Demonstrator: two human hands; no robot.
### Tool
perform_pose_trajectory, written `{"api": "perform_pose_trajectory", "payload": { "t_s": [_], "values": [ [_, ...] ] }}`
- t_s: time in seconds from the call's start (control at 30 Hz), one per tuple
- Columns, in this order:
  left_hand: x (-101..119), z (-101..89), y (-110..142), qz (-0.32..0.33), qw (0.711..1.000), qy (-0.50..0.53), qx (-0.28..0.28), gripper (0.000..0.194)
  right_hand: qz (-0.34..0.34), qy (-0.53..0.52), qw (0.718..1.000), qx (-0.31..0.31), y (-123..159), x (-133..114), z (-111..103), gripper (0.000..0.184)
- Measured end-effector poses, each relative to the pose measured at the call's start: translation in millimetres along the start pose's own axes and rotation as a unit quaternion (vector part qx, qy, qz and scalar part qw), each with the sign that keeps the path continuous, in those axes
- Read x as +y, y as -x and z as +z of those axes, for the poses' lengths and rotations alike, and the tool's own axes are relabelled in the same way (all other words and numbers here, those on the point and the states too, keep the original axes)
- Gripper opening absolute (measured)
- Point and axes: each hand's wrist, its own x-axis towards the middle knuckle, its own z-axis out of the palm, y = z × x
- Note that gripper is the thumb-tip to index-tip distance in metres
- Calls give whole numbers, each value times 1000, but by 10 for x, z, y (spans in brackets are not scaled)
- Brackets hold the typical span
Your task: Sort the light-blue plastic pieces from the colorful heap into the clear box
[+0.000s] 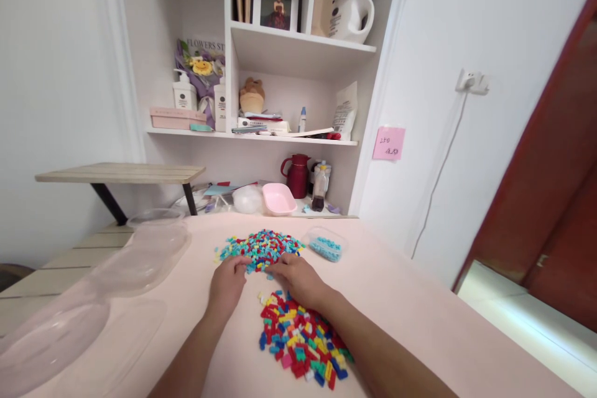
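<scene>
My left hand [228, 281] is at the near left edge of a far pile of small toy building bricks [265, 242], with its fingers curled and the thumb close to the index finger. My right hand [298, 277] reaches the near right edge of that pile, its fingers pinched together. Anything between the fingertips of either hand is too small to make out. The far pile is mostly turquoise, mixed with red, yellow and blue. A nearer pile of larger-looking bricks [303, 336] lies below my right hand, partly hidden by the forearm.
Turquoise bricks fill part of a clear plastic box [327, 246] right of the far pile. Clear containers [140, 264] and lids line the left side of the pink tabletop [396, 305]. Behind stand a pink basin [278, 199], a red jug [297, 177] and a bottle [320, 186].
</scene>
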Motion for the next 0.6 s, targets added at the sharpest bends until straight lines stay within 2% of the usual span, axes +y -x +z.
{"api": "perform_pose_trajectory", "payload": {
  "t_s": [0.2, 0.37, 0.6],
  "values": [
    [8, 16, 8, 5, 1000, -1, -27, 28, 21, -74, 997, -7, 41, 59, -79, 28],
    [3, 43, 15, 24, 998, 5, -50, 27, 70, -105, 992, -5, 61, 97, -100, 35],
    [2, 53, 19, 25, 998, 6, -48, 27, 117, -58, 991, 0, -31, 72, -61, 15]
  ]
}}
